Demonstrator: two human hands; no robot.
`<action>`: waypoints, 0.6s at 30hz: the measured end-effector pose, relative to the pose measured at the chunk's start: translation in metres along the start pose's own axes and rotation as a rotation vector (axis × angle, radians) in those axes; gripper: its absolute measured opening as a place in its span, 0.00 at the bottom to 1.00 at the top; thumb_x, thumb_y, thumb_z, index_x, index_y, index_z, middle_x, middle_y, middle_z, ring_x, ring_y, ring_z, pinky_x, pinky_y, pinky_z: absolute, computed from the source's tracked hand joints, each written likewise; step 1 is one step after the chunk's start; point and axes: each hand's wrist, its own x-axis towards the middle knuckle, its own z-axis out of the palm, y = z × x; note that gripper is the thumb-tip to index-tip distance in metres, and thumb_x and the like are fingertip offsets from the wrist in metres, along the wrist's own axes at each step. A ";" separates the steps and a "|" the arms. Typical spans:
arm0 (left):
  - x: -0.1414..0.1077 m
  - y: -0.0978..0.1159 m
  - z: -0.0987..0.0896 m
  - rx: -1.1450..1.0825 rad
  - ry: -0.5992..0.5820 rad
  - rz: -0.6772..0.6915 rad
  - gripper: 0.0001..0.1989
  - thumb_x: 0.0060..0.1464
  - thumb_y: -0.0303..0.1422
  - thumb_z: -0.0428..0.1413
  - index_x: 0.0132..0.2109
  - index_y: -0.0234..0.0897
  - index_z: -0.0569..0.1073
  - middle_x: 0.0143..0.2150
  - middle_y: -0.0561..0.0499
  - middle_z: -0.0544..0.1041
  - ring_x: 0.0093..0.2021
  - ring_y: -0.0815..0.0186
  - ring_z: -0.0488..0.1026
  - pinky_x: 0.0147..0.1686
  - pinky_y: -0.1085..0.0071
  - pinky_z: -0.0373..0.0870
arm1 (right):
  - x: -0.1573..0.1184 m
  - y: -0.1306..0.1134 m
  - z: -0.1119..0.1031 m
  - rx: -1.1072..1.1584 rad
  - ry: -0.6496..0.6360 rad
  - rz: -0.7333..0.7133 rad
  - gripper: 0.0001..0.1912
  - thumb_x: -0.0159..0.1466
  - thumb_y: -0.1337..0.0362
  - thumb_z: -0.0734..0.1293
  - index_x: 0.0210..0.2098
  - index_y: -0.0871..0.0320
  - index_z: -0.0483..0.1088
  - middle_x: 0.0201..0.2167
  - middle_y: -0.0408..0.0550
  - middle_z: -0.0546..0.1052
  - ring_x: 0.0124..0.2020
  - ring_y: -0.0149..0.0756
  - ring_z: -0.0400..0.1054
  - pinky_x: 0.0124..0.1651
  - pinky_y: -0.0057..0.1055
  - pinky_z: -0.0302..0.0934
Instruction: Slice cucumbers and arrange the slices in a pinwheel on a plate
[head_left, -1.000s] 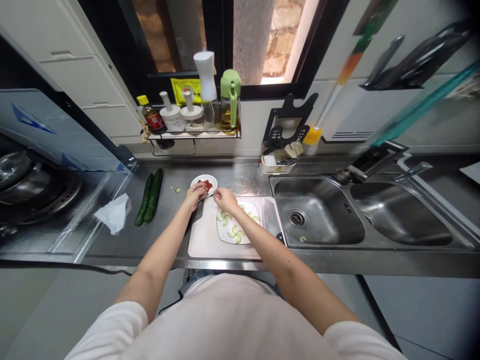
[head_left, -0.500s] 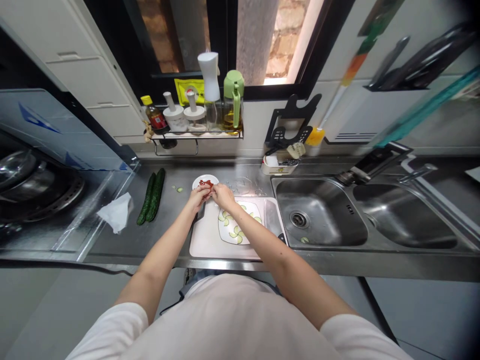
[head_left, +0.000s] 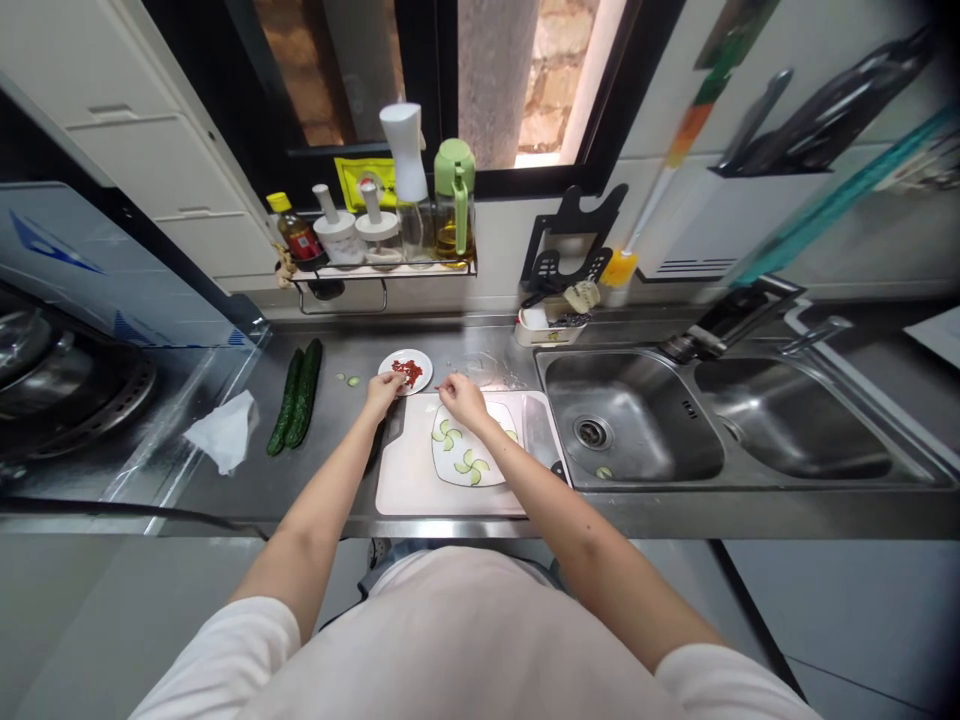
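Note:
A small white dish (head_left: 421, 361) holds a heap of red bits (head_left: 407, 372), perhaps goji berries or chopped red pepper. Over its lower left rim is my left hand (head_left: 382, 393), fingers pressed together; what they hold, if anything, is hidden. My right hand (head_left: 460, 398) is just right of the dish, pinching a small red piece (head_left: 441, 388) at its fingertips. Below that hand lies a squarish white plate (head_left: 444, 465) with thin green cucumber slices (head_left: 472, 467) set in pinwheels. My right hand and forearm cover part of it. The plate rests on a pale cutting board (head_left: 405, 490).
Two whole cucumbers (head_left: 295, 398) and a crumpled white cloth or tissue (head_left: 223, 432) lie left on the steel counter. A knife (head_left: 546, 440) lies along the board's right side. Beyond it is a double sink (head_left: 637, 425). Condiment bottles (head_left: 379, 235) stand on a rack behind.
My hands were together over the dish. They have moved apart, the right one going right with a small red piece, and the red bits show more fully.

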 end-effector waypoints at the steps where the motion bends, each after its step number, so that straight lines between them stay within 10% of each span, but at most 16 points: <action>1: 0.002 -0.002 -0.001 0.007 0.010 0.019 0.14 0.44 0.37 0.61 0.37 0.32 0.77 0.31 0.47 0.79 0.30 0.67 0.75 0.27 0.76 0.69 | -0.006 0.005 -0.003 0.023 0.014 0.005 0.07 0.60 0.67 0.60 0.30 0.56 0.69 0.30 0.44 0.72 0.33 0.34 0.64 0.34 0.27 0.53; 9: 0.005 -0.009 0.001 -0.028 0.097 0.093 0.13 0.46 0.34 0.57 0.40 0.32 0.76 0.34 0.48 0.78 0.33 0.67 0.74 0.35 0.74 0.71 | -0.045 0.041 -0.038 0.184 0.164 0.105 0.06 0.57 0.64 0.60 0.28 0.56 0.68 0.27 0.43 0.73 0.30 0.32 0.65 0.35 0.27 0.57; 18: -0.032 -0.005 0.045 0.139 -0.141 0.275 0.14 0.50 0.36 0.55 0.42 0.34 0.77 0.34 0.49 0.78 0.34 0.67 0.74 0.38 0.72 0.70 | -0.070 0.050 -0.070 0.231 0.224 0.082 0.07 0.56 0.62 0.61 0.27 0.57 0.69 0.25 0.42 0.73 0.28 0.32 0.64 0.33 0.27 0.57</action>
